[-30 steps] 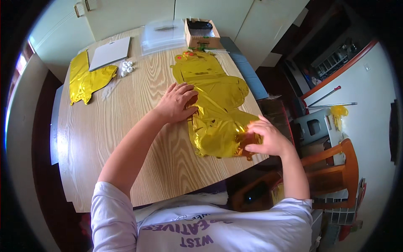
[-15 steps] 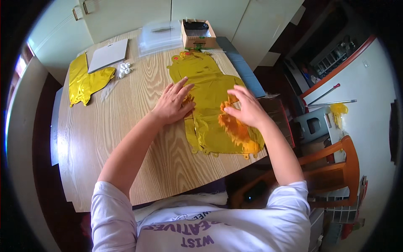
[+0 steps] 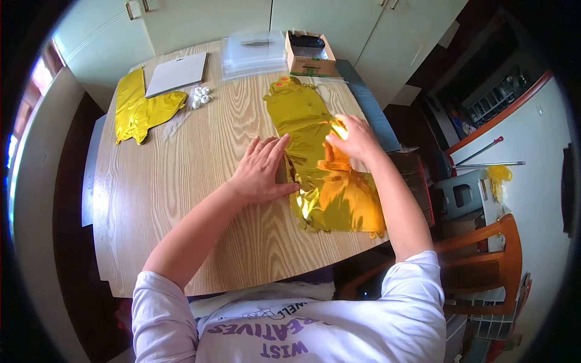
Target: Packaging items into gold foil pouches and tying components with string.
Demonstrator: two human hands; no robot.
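Note:
A flat gold foil balloon lies lengthwise on the wooden table in front of me, its far end narrow with small red spots. The right side of its near half is lifted and creased, catching orange reflections. My right hand is closed, gripping that raised foil between thumb and fingers; the fingertips are partly hidden. My left hand lies along the balloon's left edge, fingers stretched out and thumb pointing right, touching the foil and the tabletop.
A second gold foil piece lies far left beside a white flat pad and several small white rolls. Clear plastic bags and an open cardboard box stand at the back. A wooden chair is at right.
My right hand has pulled the foil's right side up and inward, so the near half looks narrower and more creased. My left hand now sits lower along the left edge. The view has shifted slightly.

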